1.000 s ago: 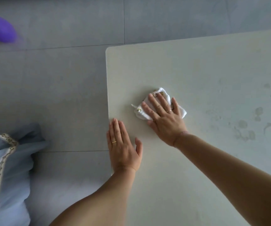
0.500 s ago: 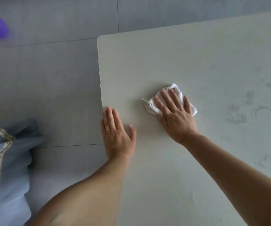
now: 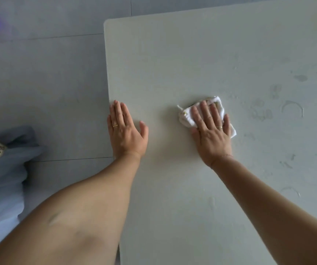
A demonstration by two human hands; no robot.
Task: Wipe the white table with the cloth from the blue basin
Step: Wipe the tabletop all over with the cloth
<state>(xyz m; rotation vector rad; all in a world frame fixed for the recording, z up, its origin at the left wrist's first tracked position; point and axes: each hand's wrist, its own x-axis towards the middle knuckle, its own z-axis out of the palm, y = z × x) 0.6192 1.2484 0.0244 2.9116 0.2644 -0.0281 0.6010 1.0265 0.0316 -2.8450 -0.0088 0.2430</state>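
A folded white cloth, soft and crumpled, is pressed flat under the right hand, whose fingers are straight and slightly spread. The left hand is laid palm-down, fingers straight and together, at the left edge of the smooth white table. Dried smudges and a ring-shaped mark are seen just right of the cloth. Grey floor tiles lie beside the rounded table corner.

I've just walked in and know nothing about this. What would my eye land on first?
The right hand presses a crumpled white cloth flat against the middle of the white table. The left hand rests flat by the table's left edge. To the right of the cloth, dull smudges mark the tabletop.
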